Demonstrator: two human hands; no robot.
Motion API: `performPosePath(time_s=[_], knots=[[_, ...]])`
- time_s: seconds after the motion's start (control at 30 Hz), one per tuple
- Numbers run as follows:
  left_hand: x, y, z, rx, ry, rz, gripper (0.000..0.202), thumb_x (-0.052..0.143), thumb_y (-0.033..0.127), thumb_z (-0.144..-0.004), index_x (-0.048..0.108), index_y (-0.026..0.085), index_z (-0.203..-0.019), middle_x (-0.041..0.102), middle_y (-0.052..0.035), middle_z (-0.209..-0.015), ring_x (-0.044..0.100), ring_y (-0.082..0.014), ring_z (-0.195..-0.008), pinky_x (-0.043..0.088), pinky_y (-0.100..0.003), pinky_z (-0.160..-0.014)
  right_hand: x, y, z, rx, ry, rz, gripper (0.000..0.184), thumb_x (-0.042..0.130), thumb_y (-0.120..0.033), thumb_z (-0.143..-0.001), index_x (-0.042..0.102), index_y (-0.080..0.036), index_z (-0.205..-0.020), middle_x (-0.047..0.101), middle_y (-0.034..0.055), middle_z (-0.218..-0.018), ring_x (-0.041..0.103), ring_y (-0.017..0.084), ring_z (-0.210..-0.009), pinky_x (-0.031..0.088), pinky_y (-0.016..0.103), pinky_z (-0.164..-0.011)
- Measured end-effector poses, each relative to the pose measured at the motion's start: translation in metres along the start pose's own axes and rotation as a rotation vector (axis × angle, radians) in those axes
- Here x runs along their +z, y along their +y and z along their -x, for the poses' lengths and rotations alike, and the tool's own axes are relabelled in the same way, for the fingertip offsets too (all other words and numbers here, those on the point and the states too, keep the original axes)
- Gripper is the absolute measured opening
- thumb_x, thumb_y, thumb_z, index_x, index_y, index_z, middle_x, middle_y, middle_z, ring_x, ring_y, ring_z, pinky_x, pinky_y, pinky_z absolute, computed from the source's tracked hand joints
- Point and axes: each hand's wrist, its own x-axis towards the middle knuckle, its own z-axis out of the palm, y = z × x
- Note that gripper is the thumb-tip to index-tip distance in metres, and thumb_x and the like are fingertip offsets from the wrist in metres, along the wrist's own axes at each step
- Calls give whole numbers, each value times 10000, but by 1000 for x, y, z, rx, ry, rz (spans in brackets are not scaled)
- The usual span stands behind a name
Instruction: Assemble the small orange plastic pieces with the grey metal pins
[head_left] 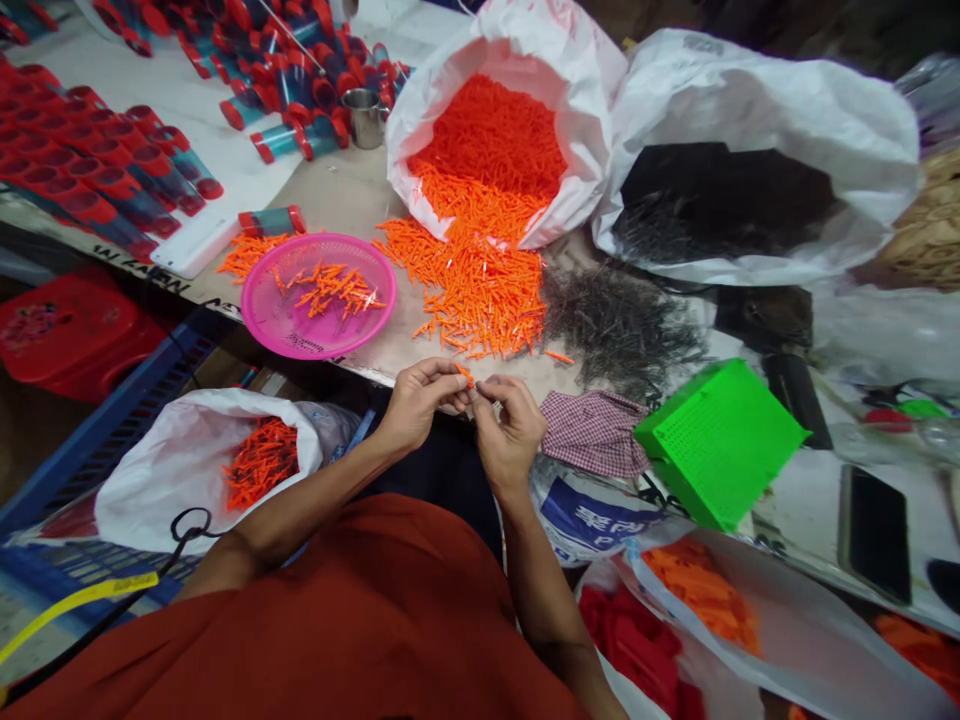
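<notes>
Just above the front edge of the work surface [352, 200], a small orange plastic piece [465, 375] is pinched between the person's two hands. The left hand [416, 405] comes in from the lower left, its bare forearm slanting up and across the body, with the fingers curled and closed on the piece. The right hand [510, 435] rises more steeply from the lower right, wrist bent, its fingers also closed at the piece, so the two sets of fingertips almost meet.

Beyond the hands, a loose spill of small orange plastic pieces [472, 290] runs out of a white plastic sack [592, 90] filled with the same pieces. A round pink plastic basket [259, 310] holding a few more stands to the left of the spill. To the right lie a heap of thin dark metal pins [619, 330], a pink-checked cloth [592, 435] and a bright green perforated plastic box [720, 445]. Below the left forearm, a white plastic bag [180, 480] holds more orange pieces. Farther off, clear tubes with red caps [142, 180] lie in rows near a steel cup [364, 118].
</notes>
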Motion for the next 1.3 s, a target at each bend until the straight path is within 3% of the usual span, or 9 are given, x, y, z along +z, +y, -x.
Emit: performPosePath(time_s=[0.13, 0.37, 1.3], knots=[[-1, 1, -2, -42, -23, 8, 199, 693, 210, -643, 681, 120, -821, 651, -2, -586, 582, -80, -489, 481, -203, -541, 0, 1, 0, 33, -2, -3, 115, 581, -98, -774, 626, -203, -790, 608, -9, -793, 581, 109, -721, 480, 245, -641], [-1, 1, -2, -76, -28, 15, 148, 710, 244, -639, 643, 116, -675, 643, -6, -572, 581, -81, -487, 489, -202, -541, -1, 1, 0, 57, -21, 24, 143, 585, -124, -788, 660, -207, -876, 638, 12, -857, 599, 121, -756, 491, 258, -652], [-1, 0, 0, -53, -39, -24, 172, 705, 268, -653, 654, 124, -731, 640, -1, -594, 583, -79, -524, 477, -192, -549, -1, 1, 4, 129, 14, -17, 91, 609, -172, -785, 666, -203, -847, 656, 21, -846, 618, 140, -786, 502, 276, -678]])
